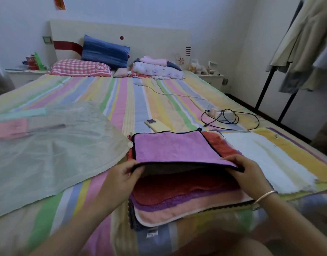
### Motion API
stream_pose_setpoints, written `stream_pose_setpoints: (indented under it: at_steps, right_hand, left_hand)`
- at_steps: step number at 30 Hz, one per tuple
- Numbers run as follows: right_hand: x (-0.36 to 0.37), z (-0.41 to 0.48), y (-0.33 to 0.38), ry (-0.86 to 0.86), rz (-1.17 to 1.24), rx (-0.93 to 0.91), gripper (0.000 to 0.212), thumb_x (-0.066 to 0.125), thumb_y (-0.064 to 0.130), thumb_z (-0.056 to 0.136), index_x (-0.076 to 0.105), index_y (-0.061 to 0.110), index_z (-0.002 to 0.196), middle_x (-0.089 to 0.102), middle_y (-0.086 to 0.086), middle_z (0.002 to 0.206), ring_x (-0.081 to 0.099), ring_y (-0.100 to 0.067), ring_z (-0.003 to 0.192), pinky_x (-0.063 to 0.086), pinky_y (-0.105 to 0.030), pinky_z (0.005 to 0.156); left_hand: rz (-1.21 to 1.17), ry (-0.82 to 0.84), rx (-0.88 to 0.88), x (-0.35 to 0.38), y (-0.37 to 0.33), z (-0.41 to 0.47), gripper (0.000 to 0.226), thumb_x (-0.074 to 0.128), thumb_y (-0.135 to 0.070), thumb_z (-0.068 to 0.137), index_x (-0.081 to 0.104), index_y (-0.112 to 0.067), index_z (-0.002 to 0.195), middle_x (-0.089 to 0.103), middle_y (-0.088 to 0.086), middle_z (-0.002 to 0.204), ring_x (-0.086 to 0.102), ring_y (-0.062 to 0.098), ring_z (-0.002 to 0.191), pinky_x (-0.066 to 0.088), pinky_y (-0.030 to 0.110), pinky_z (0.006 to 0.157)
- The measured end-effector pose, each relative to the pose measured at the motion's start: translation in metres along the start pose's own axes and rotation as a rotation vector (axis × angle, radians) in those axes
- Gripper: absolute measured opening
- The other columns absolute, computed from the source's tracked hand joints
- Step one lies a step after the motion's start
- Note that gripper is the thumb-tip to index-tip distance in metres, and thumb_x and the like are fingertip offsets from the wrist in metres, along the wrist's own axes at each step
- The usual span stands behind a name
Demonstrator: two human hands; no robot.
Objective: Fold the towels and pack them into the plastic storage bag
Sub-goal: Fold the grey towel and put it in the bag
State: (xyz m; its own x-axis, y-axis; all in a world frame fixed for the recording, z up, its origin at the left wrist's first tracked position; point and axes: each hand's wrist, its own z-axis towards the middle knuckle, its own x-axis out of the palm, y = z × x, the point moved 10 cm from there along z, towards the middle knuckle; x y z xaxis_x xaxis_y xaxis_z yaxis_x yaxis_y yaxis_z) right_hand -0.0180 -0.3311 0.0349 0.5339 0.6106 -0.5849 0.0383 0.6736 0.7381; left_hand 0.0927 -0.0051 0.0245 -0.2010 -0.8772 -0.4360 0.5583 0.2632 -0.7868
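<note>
A purple towel [173,146] with a dark border lies on top of a stack of towels [177,202] in red, violet and pink on the striped bed. My left hand [122,176] pinches the purple towel's near left corner and my right hand [245,170] pinches its near right corner, lifting the near edge so its grey underside shows. A large clear plastic storage bag [54,150] lies flat to the left, with folded pink and green towels showing through it at its far left. A white towel [266,159] lies spread out to the right.
A yellow phone [157,125] lies just beyond the stack. A black cable with a charger [225,116] is coiled at the right. Pillows and folded bedding sit at the headboard. A clothes rack [273,78] with hanging garments stands right of the bed.
</note>
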Motion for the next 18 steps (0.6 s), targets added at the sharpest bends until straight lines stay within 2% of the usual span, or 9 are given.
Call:
stream_pose_setpoints:
  at_steps: [2, 4, 5, 7, 10, 12, 15, 16, 18]
  right_hand:
    - [-0.016, 0.002, 0.005, -0.097, 0.219, 0.005, 0.027, 0.067, -0.007, 0.081, 0.071, 0.019, 0.087, 0.071, 0.016, 0.075, 0.062, 0.003, 0.071, 0.048, -0.01, 0.067]
    - [-0.038, -0.001, 0.012, -0.239, 0.365, -0.01, 0.017, 0.065, -0.004, 0.084, 0.07, 0.013, 0.083, 0.069, 0.017, 0.069, 0.059, 0.002, 0.067, 0.048, -0.009, 0.065]
    - [-0.046, -0.004, 0.018, -0.277, 0.389, -0.024, 0.015, 0.064, 0.0, 0.086, 0.069, 0.013, 0.082, 0.068, 0.018, 0.067, 0.059, 0.002, 0.065, 0.047, -0.009, 0.063]
    - [-0.054, -0.012, 0.028, -0.284, 0.406, -0.058, 0.015, 0.063, 0.007, 0.088, 0.067, 0.019, 0.081, 0.067, 0.02, 0.066, 0.06, 0.003, 0.064, 0.046, -0.008, 0.059]
    - [-0.049, -0.02, 0.032, -0.192, 0.309, -0.098, 0.017, 0.065, 0.008, 0.086, 0.067, 0.025, 0.083, 0.069, 0.021, 0.074, 0.063, 0.003, 0.069, 0.047, -0.01, 0.058]
    - [-0.037, -0.02, 0.023, -0.12, 0.163, -0.094, 0.021, 0.068, 0.008, 0.084, 0.067, 0.028, 0.082, 0.069, 0.025, 0.076, 0.063, 0.005, 0.072, 0.045, -0.007, 0.059]
    - [-0.021, -0.015, 0.009, -0.079, 0.018, -0.082, 0.027, 0.072, 0.012, 0.081, 0.064, 0.038, 0.082, 0.064, 0.037, 0.076, 0.061, 0.013, 0.076, 0.042, -0.004, 0.064]
    - [-0.018, -0.011, 0.008, -0.09, -0.013, -0.08, 0.024, 0.073, 0.014, 0.081, 0.066, 0.037, 0.083, 0.066, 0.034, 0.074, 0.061, 0.011, 0.076, 0.043, -0.006, 0.066]
    - [-0.016, 0.004, 0.005, -0.133, -0.075, -0.066, 0.01, 0.073, 0.021, 0.081, 0.072, 0.028, 0.087, 0.069, 0.021, 0.073, 0.063, 0.0, 0.075, 0.048, -0.023, 0.071]
  left_hand:
    - [-0.036, -0.115, 0.011, -0.012, -0.012, 0.007, 0.013, 0.057, -0.029, 0.094, 0.069, -0.032, 0.088, 0.068, -0.006, 0.076, 0.063, 0.008, 0.073, 0.047, 0.025, 0.066]
    - [0.022, -0.174, 0.049, -0.018, -0.026, 0.011, 0.029, 0.048, -0.044, 0.092, 0.066, -0.021, 0.087, 0.063, 0.003, 0.071, 0.061, 0.02, 0.07, 0.046, 0.033, 0.063]
    - [0.051, -0.204, 0.07, -0.021, -0.034, 0.012, 0.035, 0.045, -0.046, 0.092, 0.064, -0.017, 0.086, 0.06, 0.003, 0.069, 0.059, 0.02, 0.068, 0.044, 0.031, 0.061]
    - [0.076, -0.257, 0.11, -0.027, -0.049, 0.01, 0.032, 0.044, -0.042, 0.093, 0.061, -0.017, 0.082, 0.056, -0.002, 0.066, 0.055, 0.011, 0.064, 0.039, 0.018, 0.056]
    - [0.153, -0.234, 0.052, -0.023, -0.043, 0.005, 0.026, 0.048, -0.039, 0.094, 0.061, -0.02, 0.081, 0.058, -0.006, 0.066, 0.057, 0.006, 0.069, 0.038, 0.013, 0.059]
    - [0.284, -0.112, -0.058, -0.007, -0.015, 0.004, 0.023, 0.053, -0.033, 0.096, 0.061, -0.02, 0.078, 0.06, -0.006, 0.066, 0.058, 0.005, 0.069, 0.039, 0.015, 0.06]
    - [0.437, 0.093, -0.211, 0.016, 0.028, 0.001, 0.024, 0.054, -0.03, 0.095, 0.061, -0.014, 0.078, 0.063, 0.0, 0.071, 0.061, 0.019, 0.073, 0.046, 0.036, 0.068]
    - [0.442, 0.091, -0.235, 0.017, 0.033, 0.002, 0.024, 0.054, -0.03, 0.095, 0.06, -0.015, 0.078, 0.064, 0.0, 0.073, 0.061, 0.021, 0.074, 0.045, 0.037, 0.068]
    - [0.422, 0.0, -0.239, 0.01, 0.028, 0.011, 0.023, 0.053, -0.028, 0.096, 0.055, -0.023, 0.073, 0.06, -0.006, 0.071, 0.057, 0.013, 0.07, 0.038, 0.029, 0.062]
